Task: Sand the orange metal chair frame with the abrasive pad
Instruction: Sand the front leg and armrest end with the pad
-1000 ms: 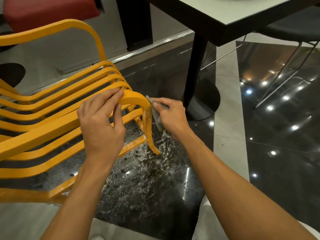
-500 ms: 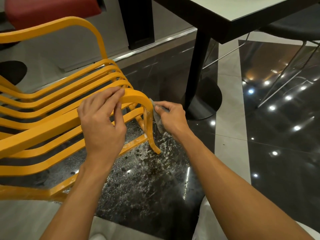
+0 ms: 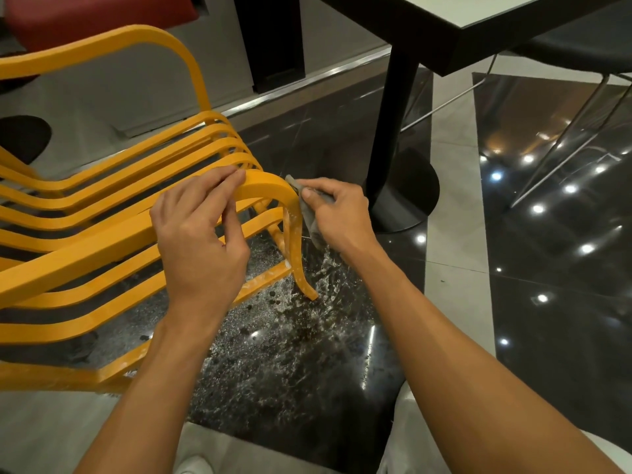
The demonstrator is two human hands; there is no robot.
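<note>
1. The left hand point(image 3: 201, 234) is gripping the orange chair frame point(image 3: 102, 241) beside its front bend; the right hand point(image 3: 338, 217) is pinching the abrasive pad point(image 3: 309, 222) against it.
2. Likely risk: the pad slipping off the narrow curve, knuckles scraping metal.

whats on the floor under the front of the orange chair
Pale dust and dark specks lie scattered on the glossy black floor beneath the orange chair frame. The left hand and its forearm hide part of that patch.

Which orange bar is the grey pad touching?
The thick bar that arches over and drops toward the floor. The right hand presses the pad on its bend; the left hand holds its top.
</note>
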